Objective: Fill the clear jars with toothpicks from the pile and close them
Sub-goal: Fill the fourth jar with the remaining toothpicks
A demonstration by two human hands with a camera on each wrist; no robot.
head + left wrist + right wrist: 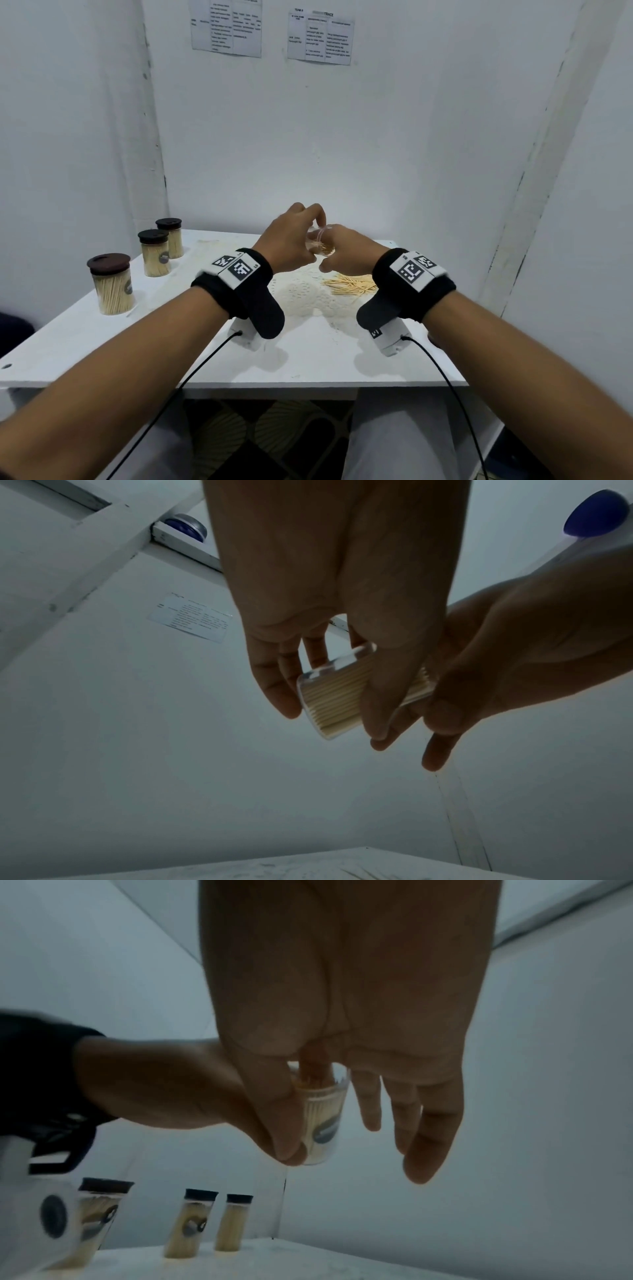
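I hold a clear jar (329, 696), packed with toothpicks and without a lid, tilted in the air above the white table (308, 363). My left hand (296, 236) grips its body between thumb and fingers. My right hand (344, 246) is at the jar's mouth: in the right wrist view its thumb lies along the jar (323, 1118) and its forefinger reaches into the opening, while the other fingers hang straight. The loose toothpick pile (352, 284) lies on the table just below my right hand. No lid for this jar is visible.
Three filled jars with dark lids stand along the table's left side: the nearest (111, 284), the middle (154, 253) and the farthest (170, 238). A pale lacy mat (301, 294) lies under the pile. White walls close in behind and to the right.
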